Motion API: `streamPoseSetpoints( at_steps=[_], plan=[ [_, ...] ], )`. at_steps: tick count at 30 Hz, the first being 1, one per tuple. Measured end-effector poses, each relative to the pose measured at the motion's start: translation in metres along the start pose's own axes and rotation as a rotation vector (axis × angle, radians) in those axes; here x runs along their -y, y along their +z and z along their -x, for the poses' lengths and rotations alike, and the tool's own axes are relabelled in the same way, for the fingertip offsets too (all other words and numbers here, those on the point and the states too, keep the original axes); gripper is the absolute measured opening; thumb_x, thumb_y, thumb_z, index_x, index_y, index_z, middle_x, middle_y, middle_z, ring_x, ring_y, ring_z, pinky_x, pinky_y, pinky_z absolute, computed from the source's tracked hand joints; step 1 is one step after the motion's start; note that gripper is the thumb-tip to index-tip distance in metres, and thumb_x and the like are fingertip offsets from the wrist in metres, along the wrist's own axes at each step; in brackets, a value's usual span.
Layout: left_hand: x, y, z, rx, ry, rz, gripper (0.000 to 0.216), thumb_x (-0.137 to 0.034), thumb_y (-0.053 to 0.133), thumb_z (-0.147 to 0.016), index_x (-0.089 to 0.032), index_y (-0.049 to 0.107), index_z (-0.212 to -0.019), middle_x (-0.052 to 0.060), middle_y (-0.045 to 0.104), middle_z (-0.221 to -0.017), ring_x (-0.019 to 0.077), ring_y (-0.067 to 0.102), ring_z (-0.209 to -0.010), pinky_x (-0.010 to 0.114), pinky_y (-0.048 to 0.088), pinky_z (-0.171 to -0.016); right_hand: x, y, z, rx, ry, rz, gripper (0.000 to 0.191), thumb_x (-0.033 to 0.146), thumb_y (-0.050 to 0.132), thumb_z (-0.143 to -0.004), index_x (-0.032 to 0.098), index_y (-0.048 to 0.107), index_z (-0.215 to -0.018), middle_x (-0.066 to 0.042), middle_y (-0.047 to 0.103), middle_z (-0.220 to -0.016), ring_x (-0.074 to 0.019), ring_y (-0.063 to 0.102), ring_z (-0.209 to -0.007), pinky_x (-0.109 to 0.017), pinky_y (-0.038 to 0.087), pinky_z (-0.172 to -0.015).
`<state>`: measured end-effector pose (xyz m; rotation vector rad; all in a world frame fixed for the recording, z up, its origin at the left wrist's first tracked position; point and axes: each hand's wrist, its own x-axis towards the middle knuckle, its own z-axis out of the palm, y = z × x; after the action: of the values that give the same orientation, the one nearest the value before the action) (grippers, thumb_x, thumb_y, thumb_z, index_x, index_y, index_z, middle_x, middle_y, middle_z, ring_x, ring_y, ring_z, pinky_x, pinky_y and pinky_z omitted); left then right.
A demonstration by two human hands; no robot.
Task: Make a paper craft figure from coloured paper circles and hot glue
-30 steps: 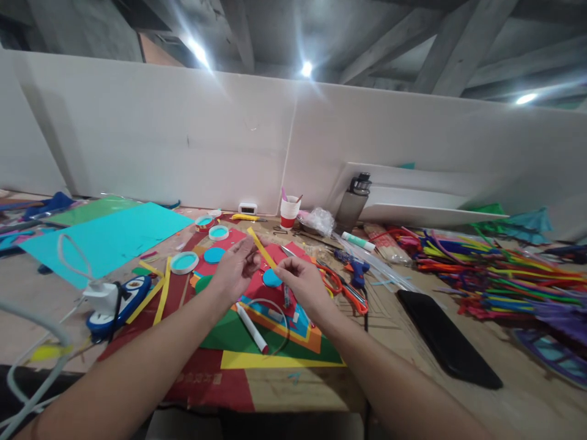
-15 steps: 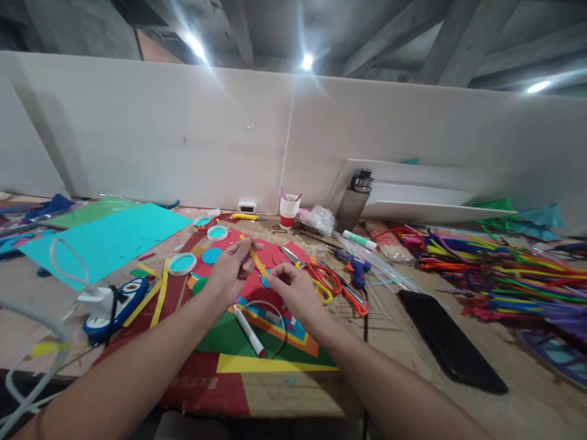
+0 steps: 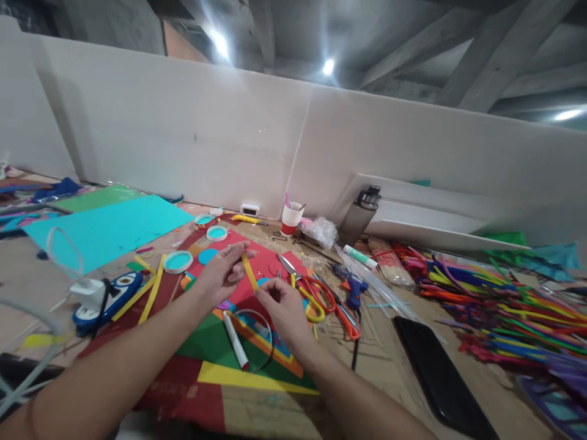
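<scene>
Between my two hands a narrow yellow paper strip (image 3: 250, 272) is held at a slant. My left hand (image 3: 224, 273) pinches its upper end, and my right hand (image 3: 283, 305) pinches the lower end between thumb and fingertips. Below them lies red paper (image 3: 245, 244) on layered coloured sheets, partly hidden by my hands. A white marker (image 3: 235, 341) with a red end rests on the green paper (image 3: 202, 343). Scissors with orange handles (image 3: 321, 292) lie just right of my right hand, beside a yellow-handled pair (image 3: 315, 310).
More yellow strips (image 3: 152, 289) lie at left near a blue-and-white device (image 3: 107, 304). Cyan lids (image 3: 178, 262), a paper cup (image 3: 291, 218) and a bottle (image 3: 362, 214) stand behind. To the right are a glue gun (image 3: 356, 290), a black phone (image 3: 440, 373) and pipe cleaners (image 3: 499, 293).
The camera view has tilted and shifted slightly. Both hands still hold the yellow strip, which now shows more of its length between them.
</scene>
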<state>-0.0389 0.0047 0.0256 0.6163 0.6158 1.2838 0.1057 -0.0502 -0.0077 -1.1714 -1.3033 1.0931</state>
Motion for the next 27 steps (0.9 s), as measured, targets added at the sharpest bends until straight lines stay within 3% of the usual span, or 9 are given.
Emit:
streamPoseSetpoints(
  at_steps=[8,15,21,27],
  plan=[
    [0.002,-0.004,-0.008,0.103,-0.033,-0.023,0.009,-0.01,0.06,-0.084,-0.008,0.065,-0.091,0.008,0.068,-0.084,0.0019,0.053,-0.05,0.01,0.038,-0.039,0.003,-0.004,-0.004,-0.052,-0.087,0.054,0.018,0.035,0.062,-0.071,0.018,0.057,-0.067,0.004,0.052,-0.061,-0.0106,0.044,-0.058,-0.024,0.037,-0.058],
    [-0.004,-0.002,-0.006,0.129,-0.043,-0.011,0.008,-0.015,0.06,-0.086,-0.011,0.062,-0.093,0.007,0.068,-0.085,0.0006,0.048,-0.044,0.01,0.033,-0.035,-0.002,-0.004,-0.01,-0.082,-0.153,0.098,0.017,0.035,0.061,-0.071,0.019,0.056,-0.067,0.004,0.052,-0.06,-0.0104,0.045,-0.058,-0.024,0.037,-0.057],
    [-0.008,0.006,-0.002,0.106,-0.035,0.055,0.006,-0.009,0.057,-0.087,-0.01,0.062,-0.087,0.006,0.067,-0.08,0.0,0.052,-0.047,0.007,0.033,-0.036,-0.007,-0.007,-0.014,-0.084,-0.153,0.128,0.019,0.036,0.061,-0.072,0.018,0.057,-0.07,0.003,0.054,-0.062,-0.011,0.047,-0.059,-0.025,0.039,-0.059],
    [-0.004,-0.001,-0.009,0.044,-0.027,0.047,0.005,-0.008,0.06,-0.084,-0.011,0.063,-0.086,0.008,0.069,-0.084,0.005,0.063,-0.057,0.009,0.044,-0.043,-0.011,-0.004,-0.013,-0.071,-0.195,0.181,0.016,0.034,0.06,-0.073,0.019,0.057,-0.069,0.004,0.054,-0.063,-0.0111,0.047,-0.06,-0.024,0.039,-0.059]
  ],
)
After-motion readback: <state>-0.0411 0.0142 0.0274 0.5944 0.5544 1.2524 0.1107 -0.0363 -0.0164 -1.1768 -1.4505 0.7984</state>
